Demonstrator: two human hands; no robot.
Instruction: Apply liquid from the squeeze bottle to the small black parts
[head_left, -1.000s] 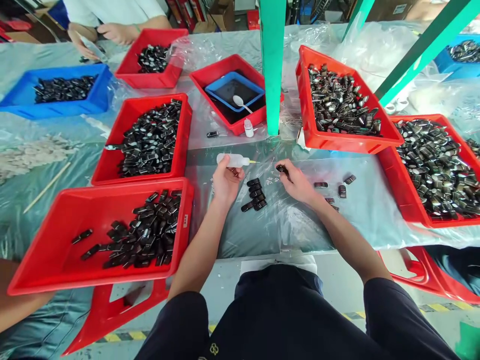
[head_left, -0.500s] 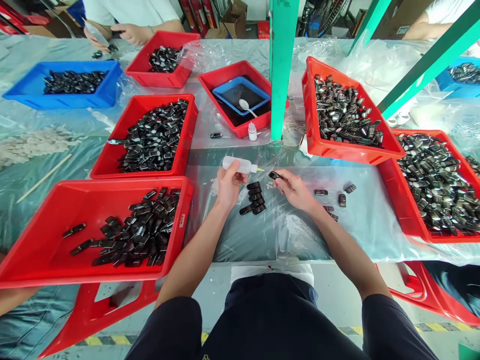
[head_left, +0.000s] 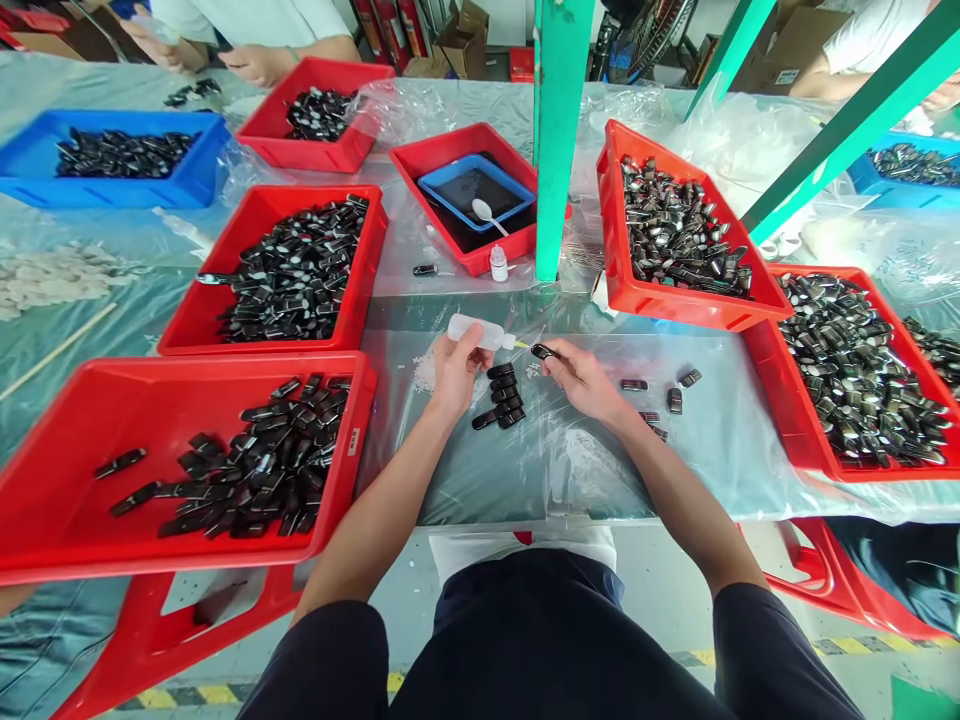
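Note:
My left hand [head_left: 455,372] is wrapped round a translucent white squeeze bottle [head_left: 475,330] with a thin yellowish nozzle. The bottle lies nearly level, its nozzle tip close to a small glossy black part [head_left: 543,351]; whether they touch I cannot tell. That part is pinched between the fingertips of my right hand [head_left: 581,377]. On the plastic-covered table [head_left: 525,480] below, several black parts [head_left: 506,395] lie stacked in a short column between my hands. Right of my right hand, several loose dark parts [head_left: 675,400] are scattered. Tiny whitish bits [head_left: 533,369] lie beside the column.
Red bins of black parts stand at left [head_left: 365,400] and right [head_left: 772,315]. Beyond my hands, a red bin [head_left: 480,262] holds a blue tray [head_left: 431,185] and white spoon [head_left: 482,210], with a small dropper bottle [head_left: 499,264] before it. A green post [head_left: 556,150] rises there.
The bottle's nozzle has come closer to the black part in my right hand. My view has shifted slightly, and a person's hand across the table has lifted away from the black parts there.

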